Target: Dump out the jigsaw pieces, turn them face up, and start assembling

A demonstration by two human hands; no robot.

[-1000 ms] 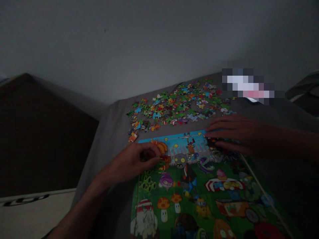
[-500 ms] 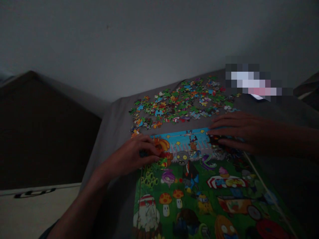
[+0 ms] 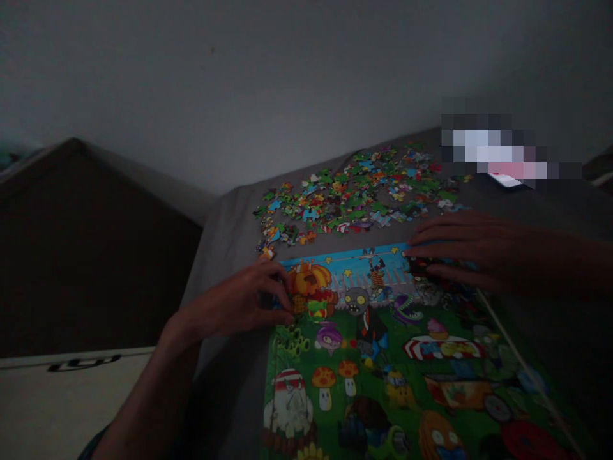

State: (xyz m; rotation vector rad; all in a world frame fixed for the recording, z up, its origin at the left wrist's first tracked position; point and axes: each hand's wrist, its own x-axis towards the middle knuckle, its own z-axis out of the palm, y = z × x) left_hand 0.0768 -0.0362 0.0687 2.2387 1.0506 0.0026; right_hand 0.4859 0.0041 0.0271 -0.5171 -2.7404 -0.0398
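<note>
A large colourful cartoon jigsaw picture (image 3: pixel 383 358) lies on a grey cloth-covered surface (image 3: pixel 230 217). My left hand (image 3: pixel 239 300) rests at the picture's left edge beside an orange pumpkin figure (image 3: pixel 309 278), its fingers curled and pinched together against the edge; what they hold is too dark to make out. My right hand (image 3: pixel 460 246) lies flat with fingers stretched out on the picture's upper right corner. A heap of loose puzzle pieces (image 3: pixel 354 195) is spread just beyond the picture.
A pale wall stands behind. A dark brown piece of furniture (image 3: pixel 90 255) sits to the left, a light box or board (image 3: pixel 71 396) below it. A blurred bright object (image 3: pixel 502 156) lies at the far right of the cloth. The scene is dim.
The view has shifted slightly, so everything sits a little further right. My left hand slid back off the pumpkin area to the picture's left edge. My right hand has stayed flat.
</note>
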